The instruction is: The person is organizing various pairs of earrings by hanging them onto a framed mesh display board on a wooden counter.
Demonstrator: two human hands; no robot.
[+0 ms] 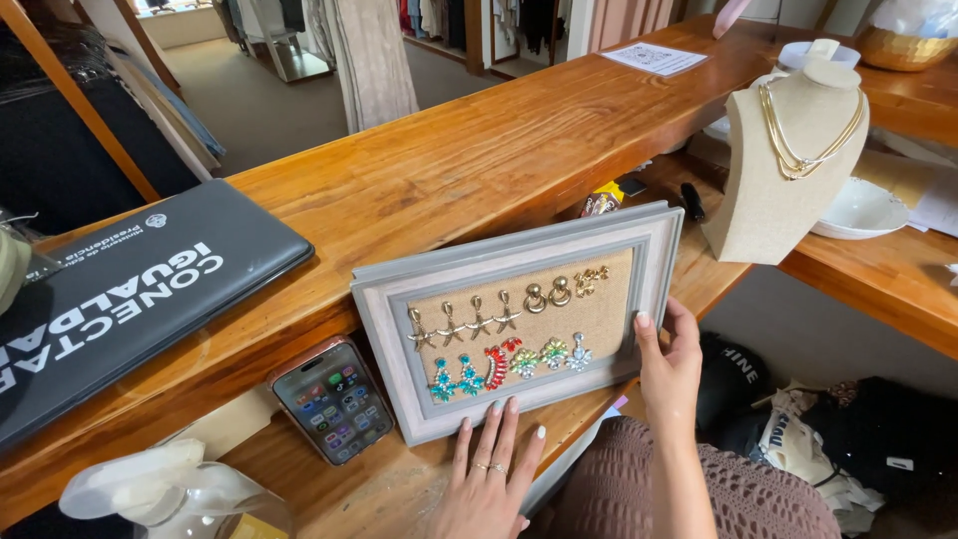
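A long brown wooden counter point(449, 160) runs across a clothes shop. A grey frame of earrings point(519, 319) leans at its front edge. The left hand point(491, 479) lies flat, fingers spread, touching the frame's bottom. The right hand point(667, 364) grips its right side. A white paper point(654, 58) lies at the far edge.

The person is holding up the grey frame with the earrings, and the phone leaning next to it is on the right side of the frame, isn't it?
Not quite. The head view shows the phone leaning on the left of the grey frame, not the right. The left hand and right hand do hold the frame with its earrings.
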